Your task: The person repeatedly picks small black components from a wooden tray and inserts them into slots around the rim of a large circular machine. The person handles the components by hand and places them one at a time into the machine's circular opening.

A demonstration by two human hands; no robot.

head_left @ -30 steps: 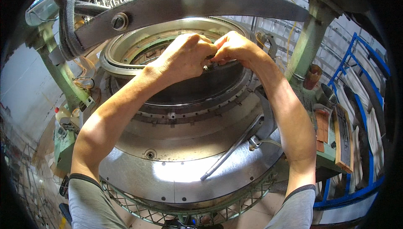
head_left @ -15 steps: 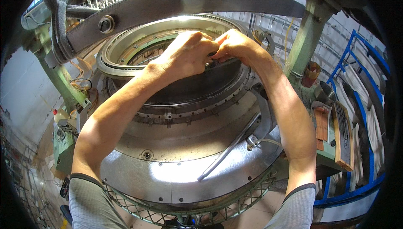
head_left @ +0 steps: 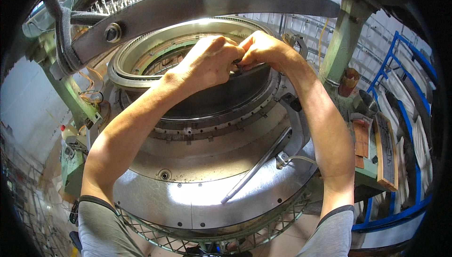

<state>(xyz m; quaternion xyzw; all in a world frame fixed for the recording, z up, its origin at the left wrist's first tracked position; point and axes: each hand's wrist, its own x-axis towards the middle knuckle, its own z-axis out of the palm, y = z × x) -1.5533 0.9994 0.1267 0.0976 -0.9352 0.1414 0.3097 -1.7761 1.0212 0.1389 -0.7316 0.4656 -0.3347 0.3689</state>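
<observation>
Both arms reach out over a large round metal machine. My left hand (head_left: 213,61) is closed, its fingers curled at the near right rim of the ring-shaped cylinder (head_left: 136,81). Against it, my right hand (head_left: 264,51) is pinched, thumb and fingers meeting the left fingertips. A small dark piece (head_left: 238,64) shows between the two hands; its kind is too hidden to tell. Below the hands runs the dark outer wall of the cylinder (head_left: 202,97). I cannot make out which hand grips the piece, or whether both do.
A curved dark metal bar (head_left: 235,2) spans above the hands. On the shiny base plate lies a thin metal rod (head_left: 256,167) beside a bracket (head_left: 282,159). Green posts (head_left: 341,45) flank the machine. A wooden-framed tray (head_left: 386,155) and blue rack (head_left: 405,111) stand right.
The hands stay together in almost the same place, with only slight finger movement. The whole view has shifted a little.
</observation>
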